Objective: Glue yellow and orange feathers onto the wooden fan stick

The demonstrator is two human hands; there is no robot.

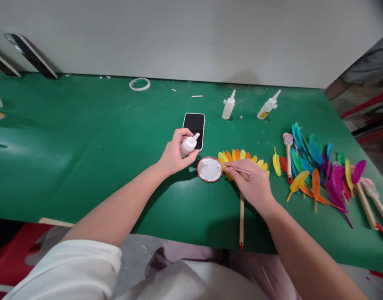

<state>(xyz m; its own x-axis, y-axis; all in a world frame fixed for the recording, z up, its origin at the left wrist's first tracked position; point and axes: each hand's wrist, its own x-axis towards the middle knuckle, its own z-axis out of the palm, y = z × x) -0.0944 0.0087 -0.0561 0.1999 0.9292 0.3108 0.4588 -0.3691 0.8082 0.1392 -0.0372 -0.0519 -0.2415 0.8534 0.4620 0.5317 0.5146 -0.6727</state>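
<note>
My left hand (pixel 175 152) is closed around a small white squeeze bottle (pixel 188 146) with a narrow nozzle, over the lower part of a phone (pixel 194 121) lying on the table. Pinched in the fingers of my right hand (pixel 254 183) is a thin stick-like tool (pixel 238 169); its exact kind is unclear. The tool's tip is at the right edge of a round red-rimmed piece (pixel 209 169) with a smeared white face. Beneath my right hand lies a fan of yellow and orange feathers (pixel 238 155), partly hidden. A wooden handle (pixel 241 221) extends from it towards me.
Two more nozzle bottles, one plain (pixel 229 107) and one with a yellow label (pixel 266 109), stand behind. Loose colourful feathers (pixel 316 166) and wooden handles (pixel 288 160) crowd the right side. A white ring (pixel 139 84) lies near the grey wall (pixel 147 37). Dark slabs (pixel 35 56) lean at left.
</note>
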